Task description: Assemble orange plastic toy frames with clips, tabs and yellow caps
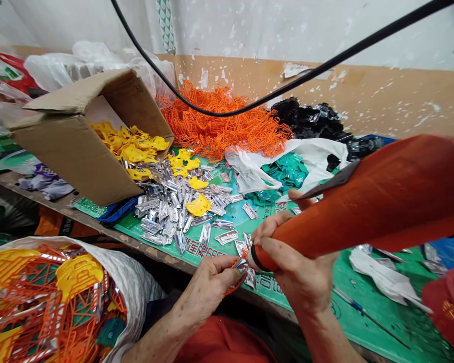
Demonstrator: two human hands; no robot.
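Note:
My right hand (pixel 300 267) is wrapped round a large orange power screwdriver (pixel 348 212) with a black ring near its nose and a grey lever along its upper side. My left hand (pixel 215 282) pinches a small orange plastic part with a silvery metal plate (pixel 242 267). The driver's nose meets that part, and the bit itself is hidden. Just beyond my hands lie loose silvery metal plates (pixel 170 212) in a heap, with several yellow plastic pieces (pixel 199 204) on top.
A tipped cardboard box (pixel 68 156) spills yellow pieces. Behind are orange frames (pixel 219 121), black parts (pixel 310 121) and a white bag (pixel 245 171) of green pieces. A full sack (pixel 136 282) stands lower left. A black cable (pixel 219 113) hangs across. A screwdriver (pixel 371 315) and red basket (pixel 442 307) are right.

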